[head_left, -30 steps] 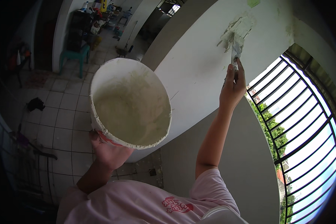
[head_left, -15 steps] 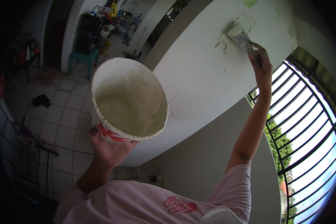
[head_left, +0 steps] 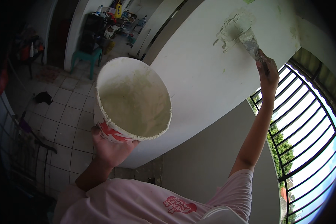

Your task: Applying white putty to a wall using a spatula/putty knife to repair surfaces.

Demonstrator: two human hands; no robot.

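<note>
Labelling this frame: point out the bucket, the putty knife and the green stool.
bucket (head_left: 132, 100), head view, on its pale inner wall.
putty knife (head_left: 250, 43), head view, on the flat blade.
green stool (head_left: 86, 58), head view, on its seat edge.

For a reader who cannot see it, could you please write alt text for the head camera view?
A person's raised right hand presses a putty knife against a white wall, spreading a pale patch of filler. The left hand holds up a white bucket smeared with filler inside. Below lie a tiled floor and, to the right, black window bars.
</note>
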